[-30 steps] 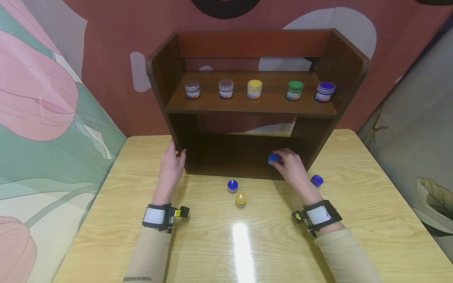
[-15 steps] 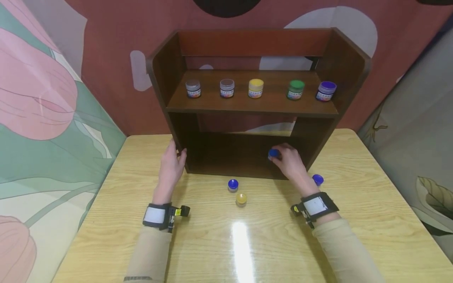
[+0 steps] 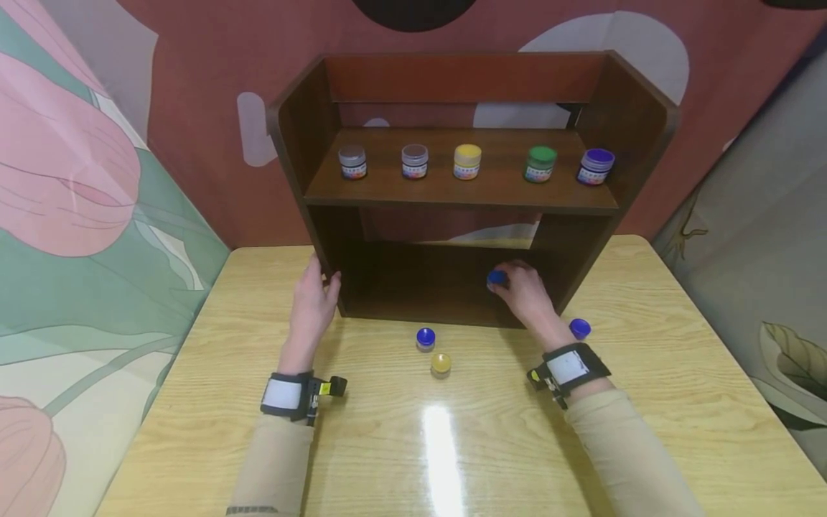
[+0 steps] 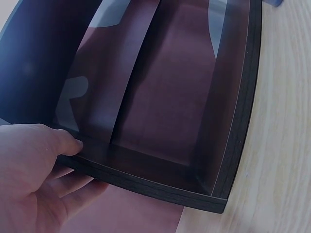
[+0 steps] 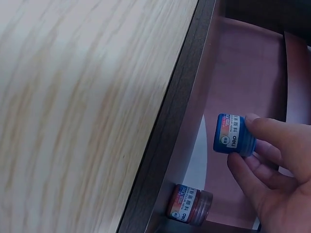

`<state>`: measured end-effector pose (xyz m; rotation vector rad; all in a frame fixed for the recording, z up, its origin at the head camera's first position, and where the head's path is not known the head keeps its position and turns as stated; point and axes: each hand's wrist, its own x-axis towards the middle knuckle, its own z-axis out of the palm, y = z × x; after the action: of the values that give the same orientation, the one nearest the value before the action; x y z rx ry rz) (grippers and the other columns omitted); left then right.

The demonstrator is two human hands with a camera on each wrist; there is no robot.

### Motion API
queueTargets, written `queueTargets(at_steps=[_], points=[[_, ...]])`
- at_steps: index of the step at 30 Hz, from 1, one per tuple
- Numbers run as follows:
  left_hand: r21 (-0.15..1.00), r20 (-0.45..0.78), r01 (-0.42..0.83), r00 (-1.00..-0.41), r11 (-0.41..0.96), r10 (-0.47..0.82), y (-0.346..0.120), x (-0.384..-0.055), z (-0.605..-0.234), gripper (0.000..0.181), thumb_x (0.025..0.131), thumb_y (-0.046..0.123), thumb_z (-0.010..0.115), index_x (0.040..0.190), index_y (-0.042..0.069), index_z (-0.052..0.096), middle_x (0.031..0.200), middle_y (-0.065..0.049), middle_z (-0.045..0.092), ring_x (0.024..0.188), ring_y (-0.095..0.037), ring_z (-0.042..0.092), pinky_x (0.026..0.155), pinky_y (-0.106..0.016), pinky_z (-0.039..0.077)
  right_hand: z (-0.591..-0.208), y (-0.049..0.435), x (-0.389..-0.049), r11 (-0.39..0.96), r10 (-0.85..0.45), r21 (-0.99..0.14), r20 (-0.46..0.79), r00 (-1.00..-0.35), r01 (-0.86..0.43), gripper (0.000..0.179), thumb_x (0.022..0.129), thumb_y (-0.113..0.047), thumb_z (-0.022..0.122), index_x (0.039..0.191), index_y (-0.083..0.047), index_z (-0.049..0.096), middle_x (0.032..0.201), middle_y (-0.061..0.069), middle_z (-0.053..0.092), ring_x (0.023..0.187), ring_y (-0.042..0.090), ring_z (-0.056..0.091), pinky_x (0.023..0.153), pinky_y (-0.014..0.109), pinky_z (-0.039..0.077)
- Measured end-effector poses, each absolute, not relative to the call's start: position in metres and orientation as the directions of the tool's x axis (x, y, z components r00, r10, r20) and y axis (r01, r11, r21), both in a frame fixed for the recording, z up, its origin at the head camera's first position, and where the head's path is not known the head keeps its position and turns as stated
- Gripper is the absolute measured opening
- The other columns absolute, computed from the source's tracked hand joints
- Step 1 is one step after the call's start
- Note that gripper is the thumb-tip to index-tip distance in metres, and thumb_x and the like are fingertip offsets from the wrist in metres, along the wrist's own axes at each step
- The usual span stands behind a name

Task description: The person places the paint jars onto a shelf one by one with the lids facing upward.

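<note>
My right hand point(image 3: 526, 291) pinches a blue paint jar point(image 5: 234, 134) between thumb and fingers, inside the lower compartment of the dark brown shelf point(image 3: 413, 316). The jar hangs above the bottom board in the right wrist view. A paint jar with reddish contents point(image 5: 189, 205) stands on that board nearby; my right hand hides it in the head view. With the thumb inside and the fingers outside, my left hand point(image 4: 43, 174) grips the shelf's left side panel point(image 4: 141, 184).
Several paint jars line the upper board, including a yellow jar point(image 3: 467, 162), a green jar point(image 3: 540, 164) and a purple jar point(image 3: 595, 166). On the wooden table point(image 3: 388, 445), a dark blue jar point(image 3: 426, 339) and a yellow-lidded jar point(image 3: 441, 365) stand before the shelf; another purple-lidded jar point(image 3: 580, 329) is right of it.
My right hand has lifted the blue paint jar slightly and carried it a little farther back and left. My left hand stays on the side panel.
</note>
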<state>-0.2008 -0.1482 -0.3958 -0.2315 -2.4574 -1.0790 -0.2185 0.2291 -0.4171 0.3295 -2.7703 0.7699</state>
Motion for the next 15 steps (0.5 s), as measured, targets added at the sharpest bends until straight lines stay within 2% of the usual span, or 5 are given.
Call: queueTargets(at_steps=[15], points=[[0.648,0.465,0.322,-0.885,0.690,-0.023,-0.1492,-0.2011,-0.3965,0.042,0.099,0.007,0.058,0.137,-0.006,0.046,0.121,-0.028,0.063,0.114,-0.041,0.064,0.089,-0.049,0.062,-0.4163,0.2268,-0.2284,0.846,-0.173,-0.448,0.279,-0.944,-0.288,0.030,0.087,-0.012,0.076,0.110,0.005,0.067,0.110,0.027,0.066,0.103,0.046,0.065,0.090,0.058,0.056]])
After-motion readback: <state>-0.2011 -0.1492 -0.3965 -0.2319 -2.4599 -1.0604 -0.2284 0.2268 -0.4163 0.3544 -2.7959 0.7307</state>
